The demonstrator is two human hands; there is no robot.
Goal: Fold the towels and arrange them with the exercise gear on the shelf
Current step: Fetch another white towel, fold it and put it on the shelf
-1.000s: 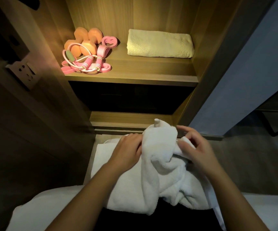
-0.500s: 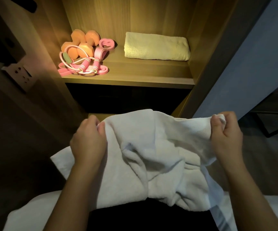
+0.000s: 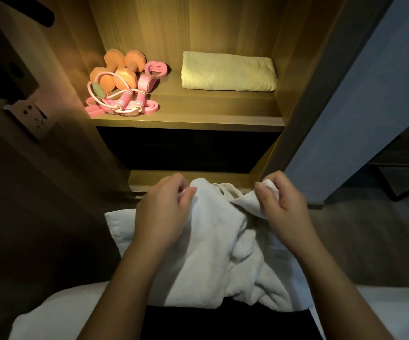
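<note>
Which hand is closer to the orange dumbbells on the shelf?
The left. The left hand grips the white towel below and a little right of the orange dumbbells; the right hand grips it farther to the right.

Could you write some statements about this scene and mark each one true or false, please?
1. Both the left hand and the right hand grip the white towel. True.
2. The white towel is neatly folded. False: it is crumpled between the hands.
3. The yellow towel lies folded on the right of the shelf. True.
4. The orange dumbbells sit on the yellow towel. False: they sit at the shelf's left, apart from it.
5. The pink skipping rope lies in front of the dumbbells. True.
</note>
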